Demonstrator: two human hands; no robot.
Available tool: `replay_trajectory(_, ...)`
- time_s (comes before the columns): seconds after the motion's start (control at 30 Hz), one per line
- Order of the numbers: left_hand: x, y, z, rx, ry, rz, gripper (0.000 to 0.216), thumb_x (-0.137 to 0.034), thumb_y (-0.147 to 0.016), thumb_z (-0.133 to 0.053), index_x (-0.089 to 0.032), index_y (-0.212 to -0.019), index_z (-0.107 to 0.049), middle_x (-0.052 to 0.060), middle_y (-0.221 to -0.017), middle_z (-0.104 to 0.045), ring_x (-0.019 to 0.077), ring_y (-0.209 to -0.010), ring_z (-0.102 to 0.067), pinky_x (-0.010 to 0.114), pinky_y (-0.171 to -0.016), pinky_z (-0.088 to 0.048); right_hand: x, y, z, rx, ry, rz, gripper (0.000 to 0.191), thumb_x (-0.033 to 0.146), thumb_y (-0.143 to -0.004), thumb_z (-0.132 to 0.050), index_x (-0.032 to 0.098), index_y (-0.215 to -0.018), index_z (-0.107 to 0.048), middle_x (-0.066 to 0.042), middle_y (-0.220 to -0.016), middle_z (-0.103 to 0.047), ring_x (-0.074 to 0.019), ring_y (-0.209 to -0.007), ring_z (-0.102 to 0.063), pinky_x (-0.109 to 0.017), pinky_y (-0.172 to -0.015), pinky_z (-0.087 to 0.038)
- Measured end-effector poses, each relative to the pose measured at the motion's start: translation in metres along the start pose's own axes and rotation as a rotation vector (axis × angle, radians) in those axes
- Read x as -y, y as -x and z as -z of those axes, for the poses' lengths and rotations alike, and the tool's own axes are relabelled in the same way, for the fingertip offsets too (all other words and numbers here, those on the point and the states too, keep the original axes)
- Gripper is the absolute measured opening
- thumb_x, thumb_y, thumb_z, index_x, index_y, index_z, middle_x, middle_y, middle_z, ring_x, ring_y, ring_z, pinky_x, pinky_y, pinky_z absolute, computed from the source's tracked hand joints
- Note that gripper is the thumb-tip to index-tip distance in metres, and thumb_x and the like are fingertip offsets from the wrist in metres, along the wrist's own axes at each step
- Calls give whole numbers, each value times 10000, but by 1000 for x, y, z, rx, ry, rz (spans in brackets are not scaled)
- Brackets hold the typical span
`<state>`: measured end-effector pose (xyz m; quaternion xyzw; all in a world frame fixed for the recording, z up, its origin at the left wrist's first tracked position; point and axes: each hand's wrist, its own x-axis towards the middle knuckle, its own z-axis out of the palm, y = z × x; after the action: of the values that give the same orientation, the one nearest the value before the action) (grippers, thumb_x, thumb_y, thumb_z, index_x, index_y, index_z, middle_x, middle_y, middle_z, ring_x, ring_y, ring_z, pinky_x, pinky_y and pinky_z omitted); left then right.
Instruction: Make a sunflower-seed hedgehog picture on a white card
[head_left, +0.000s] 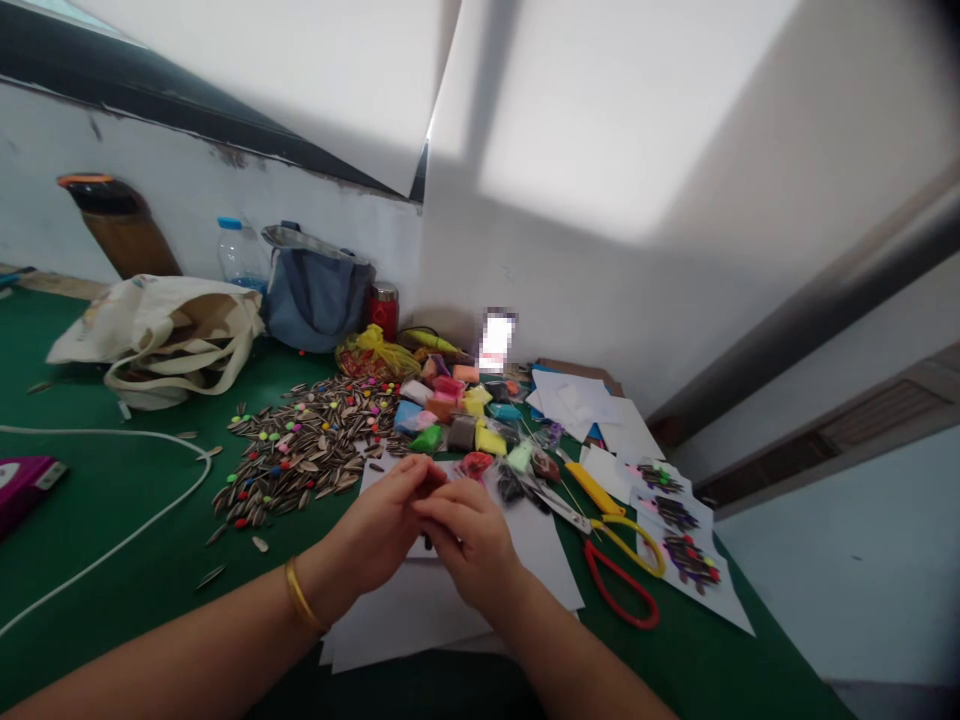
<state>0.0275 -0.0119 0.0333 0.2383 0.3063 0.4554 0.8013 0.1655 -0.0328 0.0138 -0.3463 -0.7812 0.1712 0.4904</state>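
Note:
My left hand (390, 525) and my right hand (472, 535) meet over white paper sheets (405, 615). Both are closed, fingertips pressed together; whatever they pinch is hidden by the fingers. A small dark piece shows beneath them on the paper. Left of the hands spreads a heap of striped sunflower seeds (319, 445) mixed with bright little balls. Just behind lie several wrapped blocks of coloured modelling clay (461, 433). To the right are scissors (589, 525) with a red and a yellow handle, beside a yellow utility knife (596, 488).
Sheets with seed-and-clay figures (690, 560) lie at the right edge. A lit phone (496, 340) leans against the wall. Behind the seeds stand a blue bag (319, 300), a canvas tote (180, 340) and a red flask (384, 312). A white cable (150, 525) crosses the left.

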Motion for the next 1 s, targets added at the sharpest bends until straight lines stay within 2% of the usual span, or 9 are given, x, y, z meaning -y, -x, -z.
replay_trajectory(0.13, -7, 0, -16, -55, 194, 182, 224, -305, -940, -530, -159, -845, -672, 51, -867, -679, 105, -759, -653, 177, -692, -555, 4, 0, -1, -21, 151, 78, 286, 230, -961, -504, 267, -1184, -680, -70, -1015, -683, -212, -979, -595, -399, -944, -484)
replay_trajectory(0.2, -15, -2, -22, -74, 236, 186, 266, -295, -956, -498, -159, -798, -663, 67, -921, -702, 125, -829, -676, 200, -737, -570, 6, 1, 2, -11, 231, 80, 341, 303, -962, -503, 237, -1269, -635, -98, -1136, -653, -241, -1057, -564, -432, -989, -454)
replay_trajectory(0.3, -25, -6, -24, -75, 293, 96, 346, -274, -976, -437, -164, -712, -631, 82, -931, -716, 156, -912, -685, 267, -838, -574, 11, 2, 6, 60, 292, 96, 447, 421, -956, -490, 211, -1342, -574, -106, -1310, -586, -278, -1179, -497, -464, -1052, -385)
replay_trajectory(0.4, -26, -10, -19, -107, 312, 77, 339, -248, -971, -440, -159, -703, -629, 92, -919, -722, 165, -934, -691, 284, -885, -563, 13, 2, 5, 168, 320, 151, 444, 404, -957, -478, 226, -1358, -548, -69, -1341, -590, -264, -1221, -474, -437, -1088, -334)
replay_trajectory(0.47, -24, -11, -13, -131, 330, 103, 315, -242, -961, -461, -158, -711, -632, 88, -887, -719, 162, -912, -696, 280, -887, -560, 11, 3, 2, 195, 379, 142, 484, 412, -944, -503, 216, -1386, -518, -74, -1348, -587, -270, -1222, -471, -437, -1093, -317)
replay_trajectory(0.6, -21, -13, 0, -69, 357, 73, 267, -232, -937, -499, -169, -706, -617, 80, -901, -712, 179, -962, -689, 322, -927, -550, 7, 4, -2, 181, 463, 107, 556, 471, -906, -566, 197, -1387, -515, -102, -1325, -594, -299, -1196, -485, -468, -1067, -322)
replay_trajectory(0.73, -17, -15, 10, -46, 357, 89, 238, -265, -924, -546, -176, -716, -619, 64, -898, -714, 182, -970, -689, 356, -960, -539, 7, 4, -5, 281, 377, 194, 524, 480, -920, -546, 231, -1380, -516, -75, -1308, -624, -266, -1218, -510, -423, -1083, -322)
replay_trajectory(0.87, -14, -16, 13, -88, 420, 141, 256, -269, -943, -532, -168, -729, -629, 48, -835, -710, 164, -946, -697, 303, -928, -552, 7, 4, -7, 251, 385, 174, 612, 535, -928, -529, 213, -1442, -446, -78, -1387, -579, -271, -1322, -443, -422, -1144, -232)
replay_trajectory(1.0, -12, -16, 14, -38, 459, 117, 287, -270, -957, -508, -164, -715, -621, 50, -818, -705, 178, -944, -700, 319, -923, -558, 8, 2, -4, 268, 340, 175, 519, 511, -929, -534, 247, -1376, -523, -42, -1312, -641, -256, -1251, -506, -412, -1124, -254)
